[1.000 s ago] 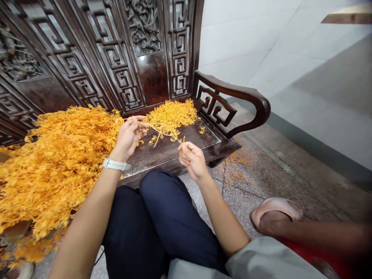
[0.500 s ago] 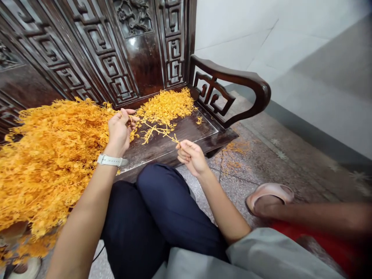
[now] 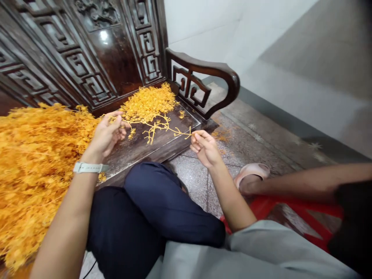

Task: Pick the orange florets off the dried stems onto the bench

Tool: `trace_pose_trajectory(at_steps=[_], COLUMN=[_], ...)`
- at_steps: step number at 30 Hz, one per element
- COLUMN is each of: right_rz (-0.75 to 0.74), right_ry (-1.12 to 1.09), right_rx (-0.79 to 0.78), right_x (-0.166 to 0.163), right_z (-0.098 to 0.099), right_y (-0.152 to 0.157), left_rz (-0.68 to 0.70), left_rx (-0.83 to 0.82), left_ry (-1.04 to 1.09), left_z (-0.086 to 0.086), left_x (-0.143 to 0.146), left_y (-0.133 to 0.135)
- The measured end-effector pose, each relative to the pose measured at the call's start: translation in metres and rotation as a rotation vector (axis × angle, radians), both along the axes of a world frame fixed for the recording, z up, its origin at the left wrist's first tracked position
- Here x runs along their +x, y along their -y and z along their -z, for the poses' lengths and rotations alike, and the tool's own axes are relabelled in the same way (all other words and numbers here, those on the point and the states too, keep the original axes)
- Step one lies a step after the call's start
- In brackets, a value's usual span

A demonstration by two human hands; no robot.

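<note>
A thin, branched orange-yellow stem [image 3: 157, 126], mostly bare of flowers, stretches between my two hands above the dark wooden seat. My left hand [image 3: 109, 133], with a pale watch on its wrist, is curled loosely round the stem's left end. My right hand [image 3: 205, 147] pinches the far tip between thumb and fingers. Beside and behind my left hand lies a big heap of orange-yellow dried flower sprays [image 3: 46, 162]. Beyond the stem, a smaller pile of loose flower heads [image 3: 149, 101] rests on the seat near the backrest.
The dark carved bench [image 3: 124, 64] has a curved armrest [image 3: 216, 69] at its right end. Orange bits [image 3: 221, 133] lie scattered on the floor. To my right are another person's leg [image 3: 302, 180], a pale slipper [image 3: 252, 170] and a red stool [image 3: 261, 205].
My right hand has drawn farther from my left, and the stem spans a wider gap. The fingers of my left hand have loosened a little. The camera has turned right.
</note>
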State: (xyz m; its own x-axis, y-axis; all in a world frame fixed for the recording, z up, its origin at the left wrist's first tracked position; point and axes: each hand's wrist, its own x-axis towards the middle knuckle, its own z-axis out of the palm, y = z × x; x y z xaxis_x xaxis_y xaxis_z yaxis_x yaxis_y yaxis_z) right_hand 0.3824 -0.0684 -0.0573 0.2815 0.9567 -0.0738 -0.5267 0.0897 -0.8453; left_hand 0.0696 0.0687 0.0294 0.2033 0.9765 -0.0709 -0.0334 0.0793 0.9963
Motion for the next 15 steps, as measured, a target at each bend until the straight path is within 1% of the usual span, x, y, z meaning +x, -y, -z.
trace_pose_trajectory(at_steps=[2, 4, 6, 7, 9, 11, 12, 13, 14, 15], right_rz=[0.156, 0.32, 0.454, 0.516, 0.633, 0.701, 0.715, 0.717, 0.713, 0.71], right_ry=[0.069, 0.125, 0.189, 0.231, 0.286, 0.235, 0.174, 0.103, 0.053, 0.066], right_rx=[0.018, 0.041, 0.08, 0.118, 0.233, 0.339, 0.361, 0.347, 0.3, 0.237], right_x=[0.032, 0.074, 0.122, 0.147, 0.193, 0.23, 0.242, 0.249, 0.25, 0.244], right_z=[-0.006, -0.012, -0.019, -0.021, -0.022, -0.016, -0.009, 0.0, 0.011, 0.024], right_y=[0.006, 0.016, 0.025, 0.028, 0.028, 0.02, 0.014, 0.008, 0.003, 0.001], left_rz=[0.2, 0.398, 0.55, 0.601, 0.665, 0.697, 0.7, 0.698, 0.692, 0.679], left_rx=[-0.009, -0.006, -0.016, -0.032, -0.076, -0.095, -0.09, -0.083, -0.078, -0.079], left_ry=[-0.169, -0.362, -0.494, -0.533, -0.585, -0.62, -0.63, -0.638, -0.643, -0.644], left_z=[0.006, 0.014, 0.024, 0.029, 0.037, 0.042, 0.043, 0.044, 0.044, 0.043], left_x=[0.002, 0.005, 0.008, 0.01, 0.012, 0.013, 0.013, 0.012, 0.012, 0.012], left_y=[-0.002, -0.006, -0.01, -0.012, -0.016, -0.018, -0.019, -0.019, -0.019, -0.018])
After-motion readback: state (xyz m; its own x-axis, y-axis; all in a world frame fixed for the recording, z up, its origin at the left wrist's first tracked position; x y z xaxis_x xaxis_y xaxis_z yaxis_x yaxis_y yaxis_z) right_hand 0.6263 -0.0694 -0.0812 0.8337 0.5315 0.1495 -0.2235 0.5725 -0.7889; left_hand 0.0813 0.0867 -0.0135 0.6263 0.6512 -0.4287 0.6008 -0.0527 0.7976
